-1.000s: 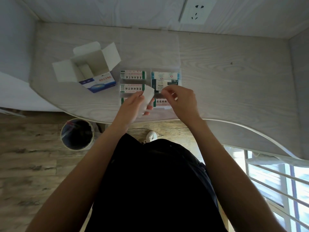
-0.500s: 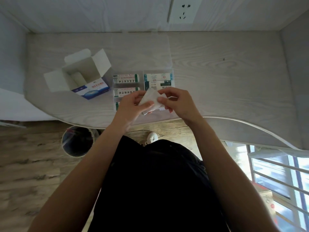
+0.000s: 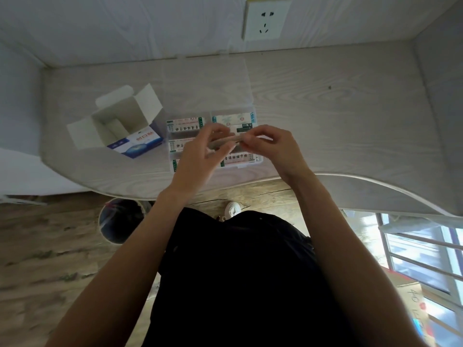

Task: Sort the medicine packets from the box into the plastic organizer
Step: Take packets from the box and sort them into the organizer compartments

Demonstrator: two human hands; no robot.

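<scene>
Packet (image 3: 225,142) pinched edge-on between left hand (image 3: 200,151) and right hand (image 3: 273,146), over clear plastic organizer (image 3: 258,160). Fingers curled on both. Open box (image 3: 120,126) left on table (image 3: 325,121).

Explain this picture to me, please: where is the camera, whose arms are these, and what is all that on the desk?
There is no machine here. A person wears a wide-angle camera on the head, so you look down along their own arms. The left hand and right hand together hold a thin pale packet, seen almost edge-on, above a clear plastic organizer. The organizer lies on the pale wooden desk and already holds several printed medicine packets in its compartments. To its left stands an open cardboard box with a blue and white front. On the wall behind is a power socket. Below the desk edge you see the floor, a round bin and one white shoe.
</scene>
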